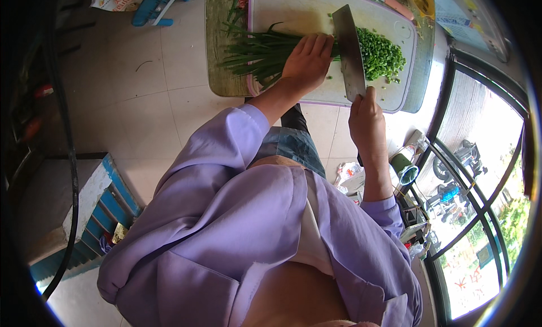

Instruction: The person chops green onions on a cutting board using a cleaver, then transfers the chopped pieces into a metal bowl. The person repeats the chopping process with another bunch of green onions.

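While left hand [307, 60] clasps one bunch of slender stalks [257, 49], nine o'clock on one board [305, 10], right hand [367, 117] grips one rectangular metal cleaver [350, 55]; one granular chopped heap [381, 55], three o'clock.

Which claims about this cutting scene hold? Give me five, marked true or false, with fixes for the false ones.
1. The right hand holds the cleaver by its handle end. True.
2. The left hand is on the chopped pile. False: it is on the uncut green stalks.
3. Most of the chopped green pieces lie to the right of the blade. True.
4. The cutting board lies directly on the floor. False: it lies on a table.
5. The person's sleeves are bright red. False: they are light purple.
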Demonstrator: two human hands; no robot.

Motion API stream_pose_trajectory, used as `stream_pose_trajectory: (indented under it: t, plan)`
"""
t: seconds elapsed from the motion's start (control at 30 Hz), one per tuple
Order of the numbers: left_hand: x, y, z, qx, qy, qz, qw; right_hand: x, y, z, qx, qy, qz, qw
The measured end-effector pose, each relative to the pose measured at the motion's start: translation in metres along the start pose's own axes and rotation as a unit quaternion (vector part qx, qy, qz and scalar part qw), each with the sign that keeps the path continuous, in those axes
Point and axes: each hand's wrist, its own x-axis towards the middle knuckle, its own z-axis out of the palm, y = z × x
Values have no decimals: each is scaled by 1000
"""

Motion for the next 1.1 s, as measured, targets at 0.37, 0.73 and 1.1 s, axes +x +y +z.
stream_pose_trajectory:
  t: [0.37, 0.73, 1.1]
  plan:
    - [-2, 0, -2, -7, 42, -1, 999, 45, 5, 36, 13, 80, -19, 997]
    - [-3, -4, 12, 10, 81, 10, 997, -6, 2, 1, 28, 54, -10, 998]
    - [-5, -5, 7, -34, 46, -9, 998, 2, -5, 10, -7, 0, -21, 1000]
